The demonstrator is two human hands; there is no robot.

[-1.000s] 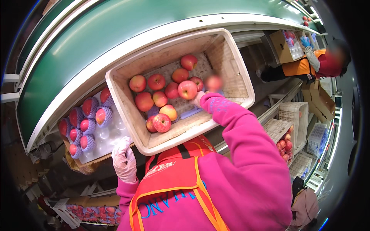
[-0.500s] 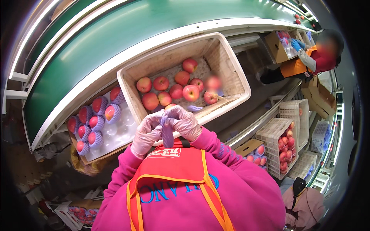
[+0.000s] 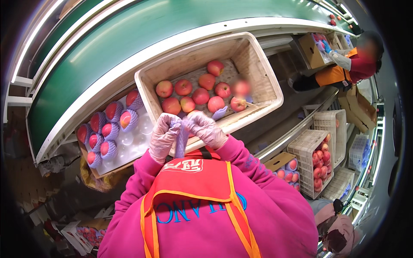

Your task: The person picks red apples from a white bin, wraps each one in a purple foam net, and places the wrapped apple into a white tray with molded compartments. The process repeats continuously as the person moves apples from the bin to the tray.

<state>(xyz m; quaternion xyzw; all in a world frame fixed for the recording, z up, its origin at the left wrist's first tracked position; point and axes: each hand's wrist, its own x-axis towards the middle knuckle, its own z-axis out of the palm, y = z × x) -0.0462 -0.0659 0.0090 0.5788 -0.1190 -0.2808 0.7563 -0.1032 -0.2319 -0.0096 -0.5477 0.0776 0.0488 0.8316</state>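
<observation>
Head view looks down on two gloved hands meeting just below the crate [image 3: 262, 64], over the near rim. Left hand [image 3: 164, 136] and right hand [image 3: 207, 129] are both curled shut on a purple foam net [image 3: 181, 139], which hangs stretched between them, fingers pinching its upper end. Whether an apple sits inside the net cannot be told. Inside the crate lie loose red apples [image 3: 201, 95], and another net [image 3: 219, 112] rests against its near wall. Left of the crate, a white tray [image 3: 133, 144] holds netted apples [image 3: 112, 112] in rows, some of its cups bare. A green belt [image 3: 129, 38] curves behind the crate. Right of the crate and lower, a basket [image 3: 310, 146] holds more apples. Far right of the crate, another person [image 3: 344, 69] in an orange vest reaches into a cardboard box [image 3: 312, 49].
</observation>
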